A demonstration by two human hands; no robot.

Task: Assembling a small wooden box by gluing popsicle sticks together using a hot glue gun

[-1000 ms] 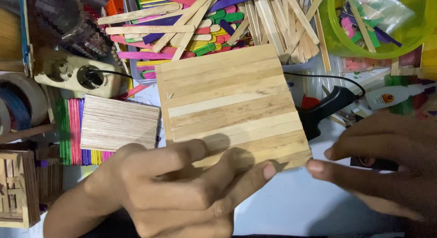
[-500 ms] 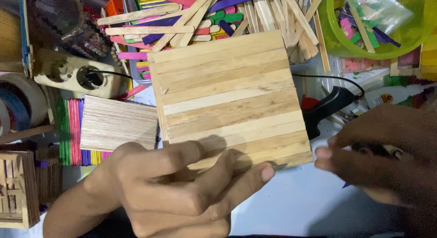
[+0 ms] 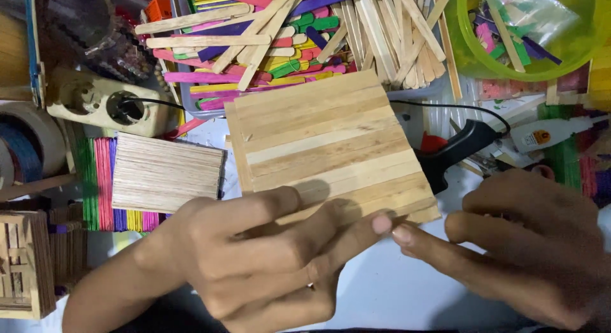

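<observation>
So the craft-stick panel (image 3: 331,148), a flat square of plain wooden sticks glued edge to edge, sits tilted over the tabletop (image 3: 394,288) in the middle of the view, its near edge held by the left hand (image 3: 254,256), thumb on top and fingers spread along that edge. The right hand (image 3: 522,244) isn't gripping anything that I can see; its fingers are loosely curled, with one fingertip meeting the left fingertips at the panel's near right corner. I'd say this thing is super light and fairly stiff across the sticks, but the glue seams look like the weak spot, so bending it could snap it apart. Best to pinch it at an edge or support it flat from underneath. Behind it lie a black glue gun (image 3: 455,151), a smaller stick panel (image 3: 167,174) and a tray of coloured sticks (image 3: 286,40).
</observation>
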